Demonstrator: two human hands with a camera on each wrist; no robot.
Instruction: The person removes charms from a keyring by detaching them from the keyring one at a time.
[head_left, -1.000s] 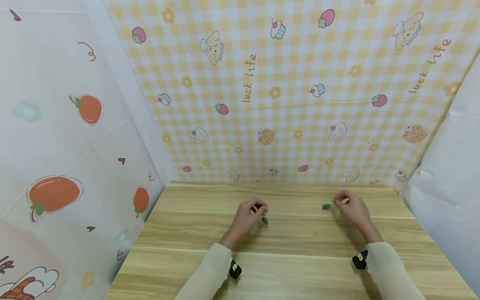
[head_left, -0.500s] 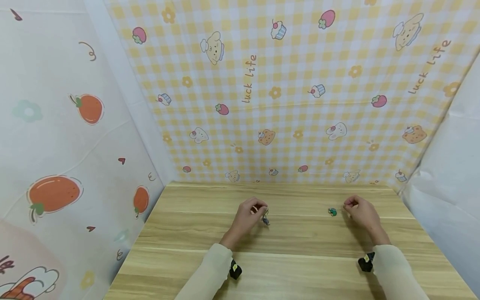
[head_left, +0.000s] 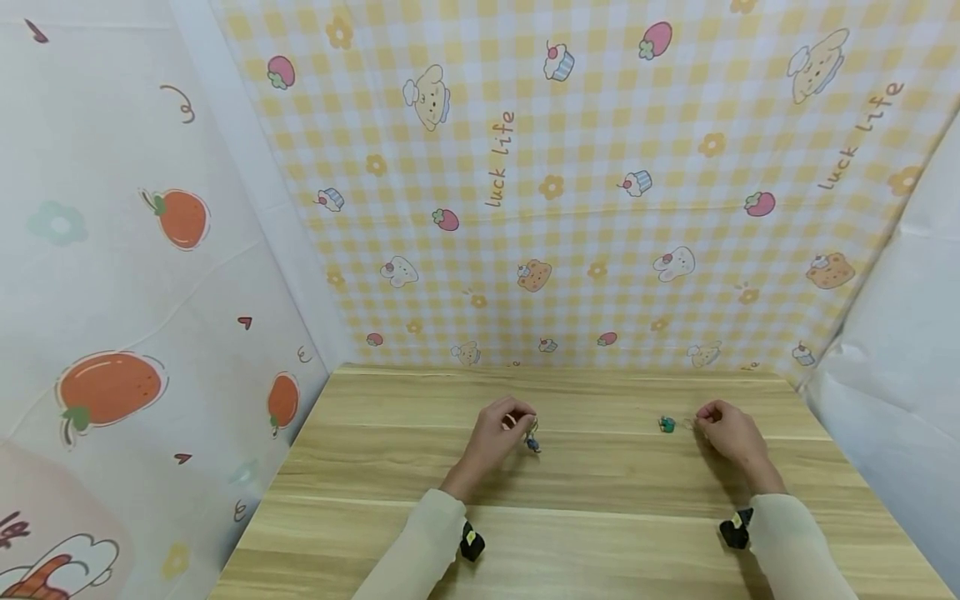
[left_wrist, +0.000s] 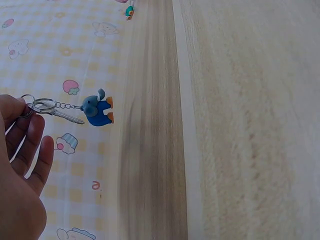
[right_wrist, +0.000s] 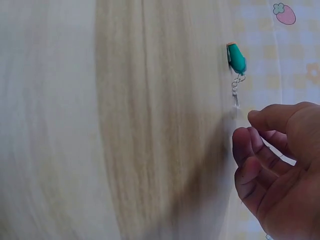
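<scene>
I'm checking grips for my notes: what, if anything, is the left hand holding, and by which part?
The left hand holds a blue elephant keychain by its metal rings, leaving the elephant end untouched.

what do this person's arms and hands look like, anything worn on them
The left sleeve and right sleeve are plain cream, ending short of the hands. Beside each cuff is a small black block with a yellow patch. The left hand and right hand are bare.
</scene>
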